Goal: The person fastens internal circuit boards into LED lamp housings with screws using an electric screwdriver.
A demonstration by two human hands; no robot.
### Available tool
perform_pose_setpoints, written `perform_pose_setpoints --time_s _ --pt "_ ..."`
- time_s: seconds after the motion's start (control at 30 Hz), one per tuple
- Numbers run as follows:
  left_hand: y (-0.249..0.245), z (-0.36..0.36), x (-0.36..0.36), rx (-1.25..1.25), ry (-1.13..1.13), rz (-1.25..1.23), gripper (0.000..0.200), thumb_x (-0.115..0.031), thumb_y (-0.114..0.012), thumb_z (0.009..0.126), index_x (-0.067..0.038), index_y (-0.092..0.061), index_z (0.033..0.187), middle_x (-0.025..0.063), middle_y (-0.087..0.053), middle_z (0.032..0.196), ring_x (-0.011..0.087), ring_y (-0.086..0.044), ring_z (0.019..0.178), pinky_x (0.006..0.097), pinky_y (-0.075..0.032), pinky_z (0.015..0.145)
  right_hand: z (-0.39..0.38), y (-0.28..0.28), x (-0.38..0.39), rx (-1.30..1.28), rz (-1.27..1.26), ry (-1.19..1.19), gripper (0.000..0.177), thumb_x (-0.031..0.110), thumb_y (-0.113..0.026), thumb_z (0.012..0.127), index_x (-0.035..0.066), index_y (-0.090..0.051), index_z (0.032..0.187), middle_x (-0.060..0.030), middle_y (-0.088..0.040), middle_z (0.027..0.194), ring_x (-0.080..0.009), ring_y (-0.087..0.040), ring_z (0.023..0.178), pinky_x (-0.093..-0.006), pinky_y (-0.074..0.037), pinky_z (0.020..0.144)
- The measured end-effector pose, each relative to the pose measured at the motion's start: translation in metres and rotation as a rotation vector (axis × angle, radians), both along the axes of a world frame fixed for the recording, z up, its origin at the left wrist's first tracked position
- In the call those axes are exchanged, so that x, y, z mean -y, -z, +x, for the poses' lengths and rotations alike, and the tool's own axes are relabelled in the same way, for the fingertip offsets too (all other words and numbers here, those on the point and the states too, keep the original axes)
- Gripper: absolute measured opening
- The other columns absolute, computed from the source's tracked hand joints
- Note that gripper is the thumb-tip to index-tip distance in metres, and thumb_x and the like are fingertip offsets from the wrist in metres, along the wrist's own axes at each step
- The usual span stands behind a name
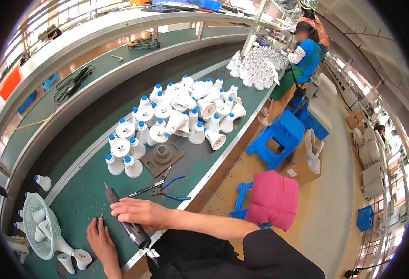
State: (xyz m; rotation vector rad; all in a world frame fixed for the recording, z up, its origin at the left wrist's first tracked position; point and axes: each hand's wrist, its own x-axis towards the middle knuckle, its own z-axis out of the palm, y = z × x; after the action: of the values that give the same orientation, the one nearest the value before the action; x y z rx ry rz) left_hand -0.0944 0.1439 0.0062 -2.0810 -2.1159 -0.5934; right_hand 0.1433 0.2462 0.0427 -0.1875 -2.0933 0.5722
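My right hand point(144, 213) is wrapped round a black electric screwdriver point(131, 230), whose thin bit points away from me over the green bench. My left hand point(103, 242) rests low on the bench with its fingers stretched out and slightly apart. Its fingertips are at a scatter of small screws point(97, 211); whether one is under them I cannot make out. Beyond the screwdriver lie blue-handled pliers point(167, 189) and a brown metal plate point(162, 158) with a round raised socket. Many white cone-shaped housings point(176, 122) with blue tips crowd the bench behind the plate.
At the left a pale green basket point(51, 232) tilts with white housings in it, and others lie beside it. More white parts point(255, 67) stand farther along the bench. Blue stools point(279, 139) and a pink-cushioned seat point(273, 197) stand at right. Co-workers point(307, 58) are at the far end.
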Motion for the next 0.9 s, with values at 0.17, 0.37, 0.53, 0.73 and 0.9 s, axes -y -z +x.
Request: perform_pose_setpoints --time_s 0.17,0.37,0.53,0.73,0.9 --pt "-0.013 0.003 -0.005 0.11 0.036 0.078 0.021 0.003 -0.065 0.086 -0.002 -0.069 0.107 0.0116 -0.064 0.102 0.0307 -0.061 0.096 0.0411 -0.051 0.082 -0.001 -0.042 0.044 -0.526 -0.711 0.08 0.048 -0.004 -0.065 0.082 0.006 -0.047 0.125 -0.0177 -0.066 0.116 -0.032 -0.065 0.115 -0.0454 -0.047 0.105" --pt "-0.022 0.003 -0.009 0.079 0.039 0.113 0.014 0.003 -0.069 0.082 -0.001 -0.071 0.096 0.0101 -0.063 0.09 0.0284 -0.063 0.084 0.0396 -0.052 0.071 0.002 -0.036 0.052 -0.961 -1.098 0.033 0.044 -0.007 -0.059 0.086 0.005 -0.042 0.124 -0.0065 -0.057 0.079 -0.018 -0.058 0.069 -0.0431 -0.056 0.077" --pt "-0.026 0.0 -0.011 0.149 0.045 0.077 0.016 0.004 -0.07 0.08 -0.002 -0.071 0.095 0.0103 -0.063 0.088 0.029 -0.063 0.083 0.0396 -0.052 0.07 0.003 -0.023 0.051 -0.53 -0.772 0.202 0.043 0.001 -0.077 0.081 0.003 -0.05 0.114 -0.0066 -0.063 0.079 -0.0124 -0.062 0.066 -0.0303 -0.053 0.063" --pt "-0.031 0.002 -0.009 0.234 0.041 0.112 0.02 0.007 -0.067 0.08 -0.002 -0.07 0.097 0.0109 -0.063 0.089 0.0303 -0.064 0.081 0.0399 -0.052 0.071 -0.002 -0.02 0.059 -0.399 -0.738 0.238 0.038 0.005 -0.085 0.075 0.005 -0.06 0.104 -0.0057 -0.067 0.079 -0.0108 -0.065 0.064 -0.025 -0.052 0.061" --pt "-0.028 0.003 -0.008 0.355 0.012 0.132 0.022 0.009 -0.067 0.079 -0.003 -0.071 0.098 0.0094 -0.065 0.093 0.0259 -0.065 0.076 0.0359 -0.052 0.067 0.013 -0.012 0.063 -0.554 -0.905 0.239 0.035 -0.007 -0.068 0.084 0.001 -0.056 0.115 -0.0008 -0.061 0.077 -0.0064 -0.056 0.068 -0.0229 -0.046 0.063"
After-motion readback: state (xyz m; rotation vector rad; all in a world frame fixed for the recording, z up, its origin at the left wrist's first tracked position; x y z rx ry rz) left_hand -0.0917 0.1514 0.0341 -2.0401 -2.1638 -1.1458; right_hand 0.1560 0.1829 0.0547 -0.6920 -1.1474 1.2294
